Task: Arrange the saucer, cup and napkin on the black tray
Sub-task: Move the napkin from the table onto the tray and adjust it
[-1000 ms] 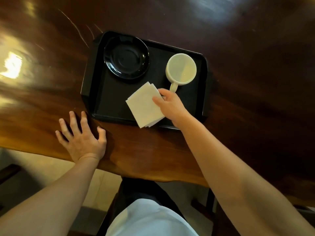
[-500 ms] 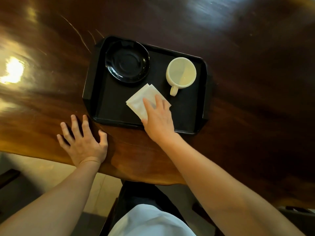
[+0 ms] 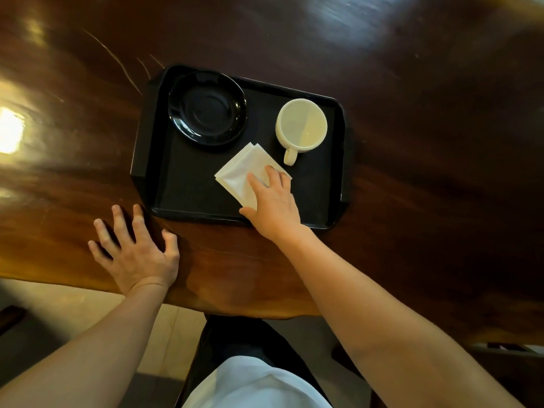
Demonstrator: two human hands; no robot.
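A black tray (image 3: 182,198) lies on the dark wooden table. A black saucer (image 3: 207,109) sits in its far left corner. A cream cup (image 3: 301,125) stands upright at the far right, handle pointing toward me. A folded white napkin (image 3: 240,172) lies flat in the tray's near middle, below the cup. My right hand (image 3: 272,201) rests on the napkin's near right part with spread fingers pressing it flat, hiding that part. My left hand (image 3: 135,248) lies flat on the table, fingers apart, just off the tray's near left corner.
The wooden table (image 3: 426,142) reaches far around the tray, with its curved near edge (image 3: 235,313) just above my lap. A bright reflection (image 3: 10,129) glares at the left. Floor shows below the edge.
My right hand set the napkin down flat on the tray and shifted from pinching its edge to lying on top with open fingers. The left hand stayed put.
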